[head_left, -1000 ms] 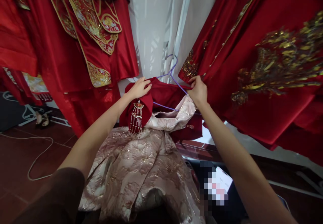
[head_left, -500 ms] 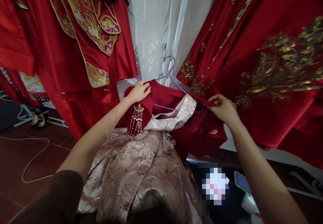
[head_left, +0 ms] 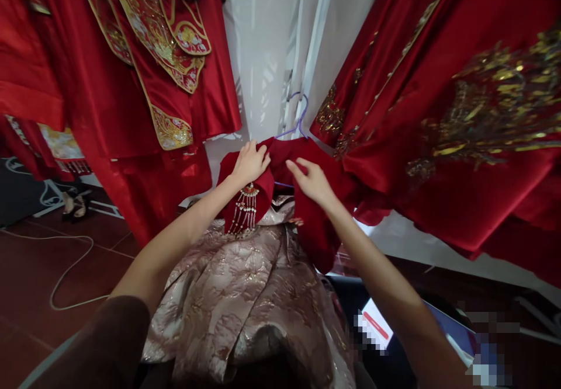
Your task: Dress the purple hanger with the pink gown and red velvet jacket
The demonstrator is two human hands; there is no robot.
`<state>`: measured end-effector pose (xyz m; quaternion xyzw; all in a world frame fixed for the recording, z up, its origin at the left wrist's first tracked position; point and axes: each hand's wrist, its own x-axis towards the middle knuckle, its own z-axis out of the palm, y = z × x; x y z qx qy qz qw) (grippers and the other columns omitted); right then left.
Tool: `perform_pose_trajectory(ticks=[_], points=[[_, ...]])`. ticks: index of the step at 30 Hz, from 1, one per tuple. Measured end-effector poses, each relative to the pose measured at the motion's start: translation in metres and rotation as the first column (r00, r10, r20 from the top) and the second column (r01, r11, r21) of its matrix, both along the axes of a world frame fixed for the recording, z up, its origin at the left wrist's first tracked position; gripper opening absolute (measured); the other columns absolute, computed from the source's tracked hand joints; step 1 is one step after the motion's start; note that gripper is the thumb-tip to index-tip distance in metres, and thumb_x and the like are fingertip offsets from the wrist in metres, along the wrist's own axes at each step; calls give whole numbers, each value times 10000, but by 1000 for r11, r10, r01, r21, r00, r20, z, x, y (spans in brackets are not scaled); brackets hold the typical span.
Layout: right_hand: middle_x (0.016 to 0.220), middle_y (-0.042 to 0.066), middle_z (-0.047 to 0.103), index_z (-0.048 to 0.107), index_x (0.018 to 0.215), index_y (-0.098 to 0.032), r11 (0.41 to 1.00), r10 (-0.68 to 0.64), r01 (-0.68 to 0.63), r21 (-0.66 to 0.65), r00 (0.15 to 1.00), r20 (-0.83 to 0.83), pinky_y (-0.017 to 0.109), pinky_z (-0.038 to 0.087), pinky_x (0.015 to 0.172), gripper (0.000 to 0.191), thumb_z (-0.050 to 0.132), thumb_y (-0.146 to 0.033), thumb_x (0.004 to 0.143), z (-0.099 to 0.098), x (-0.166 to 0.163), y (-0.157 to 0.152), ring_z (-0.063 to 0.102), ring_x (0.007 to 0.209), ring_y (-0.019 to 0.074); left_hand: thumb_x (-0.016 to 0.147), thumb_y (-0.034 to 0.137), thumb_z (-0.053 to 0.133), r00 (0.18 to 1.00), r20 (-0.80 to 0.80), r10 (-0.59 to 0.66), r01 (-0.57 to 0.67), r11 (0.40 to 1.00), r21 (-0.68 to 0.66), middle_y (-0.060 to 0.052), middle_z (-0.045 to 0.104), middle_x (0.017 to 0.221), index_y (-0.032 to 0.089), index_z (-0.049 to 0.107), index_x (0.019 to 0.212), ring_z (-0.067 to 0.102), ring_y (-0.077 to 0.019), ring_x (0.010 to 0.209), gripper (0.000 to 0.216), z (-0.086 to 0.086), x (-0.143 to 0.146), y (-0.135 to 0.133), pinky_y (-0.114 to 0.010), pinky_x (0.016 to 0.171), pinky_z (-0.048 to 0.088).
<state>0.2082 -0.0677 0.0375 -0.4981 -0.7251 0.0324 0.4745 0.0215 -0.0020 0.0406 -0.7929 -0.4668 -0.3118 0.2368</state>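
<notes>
Garment: red velvet jacket (head_left: 307, 202) on purple hanger (head_left: 299, 117), frame centre, over pink brocade skirt (head_left: 245, 295). Left hand (head_left: 250, 163) presses collar beside beaded tassel ornament (head_left: 245, 208); fingers curled on cloth. Right hand (head_left: 312, 181) pinches front panel; hands near, not touching. Handling, judged: fabric soft, limp, moderately heavy; tassel fragile, snag-prone. Grip at shoulder seams or collar, clear of beads. Embroidered red robes (head_left: 438, 103) hang both sides.

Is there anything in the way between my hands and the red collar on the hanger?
Nothing visible. The left hand already rests on the left flap of the red collar, above the beaded tassel. The right hand presses the right flap. The purple hanger pokes out above them.
</notes>
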Motion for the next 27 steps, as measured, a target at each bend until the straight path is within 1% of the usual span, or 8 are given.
perform_pose_trajectory(ticks=[2,5,12,16,19,21,24,27], points=[[576,-10,488,465,657,-205,999,52,-52,8,997,62,259,371,565,419,395,-569,852,0,-22,-8,459,559,143,914,329,348,1000,-6,-28,27,999,-16,-147,489,1002,139,530,1026,499,-283,995,286,2,-4,0,-403,872,395],[521,-49,390,367,645,-218,999,-5,2,32,996,89,246,314,510,356,495,-499,823,-3,-28,-18,370,482,114,879,347,433,995,-15,-100,100,995,-30,-136,484,1032,148,515,1066,499,-269,1007,285,5,-10,-3,-397,903,398],[686,-26,494,384,800,-233,996,-37,51,77,984,-177,247,378,557,340,604,-483,729,-15,1,-19,473,567,127,801,307,548,991,75,-111,108,993,42,-164,428,1241,163,563,942,406,-328,1168,202,-2,-14,-32,-472,963,361],[660,-21,464,408,748,-227,995,95,-84,54,962,-256,236,381,564,358,490,-572,796,-16,-9,-14,453,574,116,834,282,491,958,229,-171,193,978,-78,-116,574,948,169,529,946,559,-258,914,164,-8,-7,-46,-393,809,442],[620,-19,439,408,675,-220,978,207,-203,43,946,-251,242,391,586,413,399,-597,842,-15,-26,-13,445,589,122,819,269,498,890,325,-319,415,863,-287,-11,560,688,189,503,986,560,-170,629,184,-13,3,-51,-285,626,437],[631,-16,455,416,674,-220,971,237,-233,50,934,-267,250,407,613,414,405,-597,843,-17,-34,-13,461,613,128,784,252,535,835,374,-404,531,772,-351,10,553,669,194,497,993,546,-148,588,221,-17,9,-53,-258,586,422],[683,-10,501,445,716,-226,947,309,-321,20,892,-329,262,439,651,372,489,-583,807,-23,-35,-12,500,658,135,740,208,563,752,481,-451,632,700,-333,2,575,749,187,486,961,563,-140,661,235,-28,12,-52,-257,641,446],[790,2,547,499,809,-235,885,389,-463,-53,797,-462,271,480,675,333,562,-559,764,-31,-26,-12,546,745,144,723,163,563,600,701,-387,693,689,-213,-16,589,835,177,469,933,579,-125,760,231,-42,13,-48,-261,727,468]])
